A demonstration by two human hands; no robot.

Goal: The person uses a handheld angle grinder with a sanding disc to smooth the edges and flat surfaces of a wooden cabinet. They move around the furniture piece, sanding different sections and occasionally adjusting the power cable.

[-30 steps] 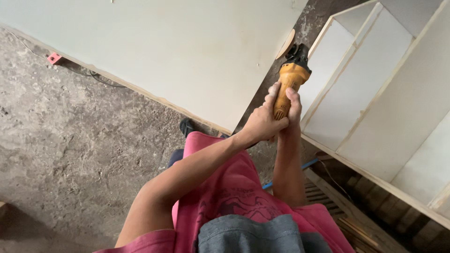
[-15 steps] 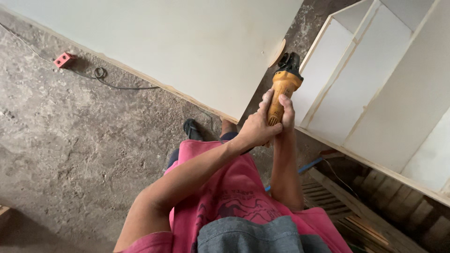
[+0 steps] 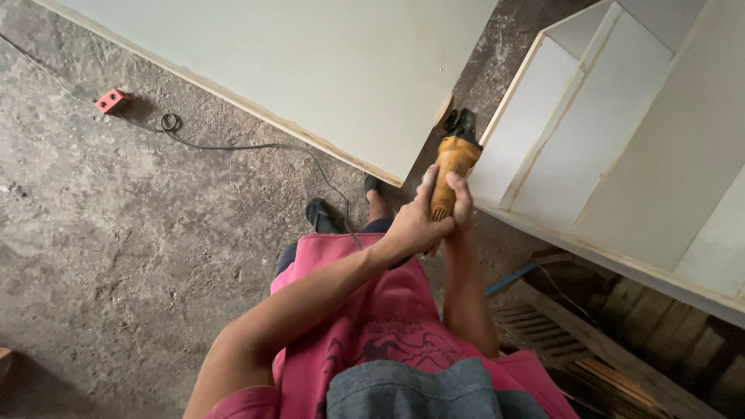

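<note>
- Orange grinder (image 3: 452,167) sits gripped in both our hands, left hand (image 3: 414,226) and right hand (image 3: 459,203) wrapped around its body, beside the pale panel (image 3: 310,70) corner.
- We judge a firm two-handed hold, cord (image 3: 233,146) kept clear of our feet, works best.

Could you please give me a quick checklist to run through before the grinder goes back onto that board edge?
1. Both hands on the orange grinder: left hand and right hand wrap its body: ok.
2. Disc clear of the pale board: cannot tell.
3. Cable clear of the sandalled feet: not ok, it runs beside them.
4. Shelf unit clear of the tool head: ok.
5. Disc guard fitted: cannot tell.
</note>
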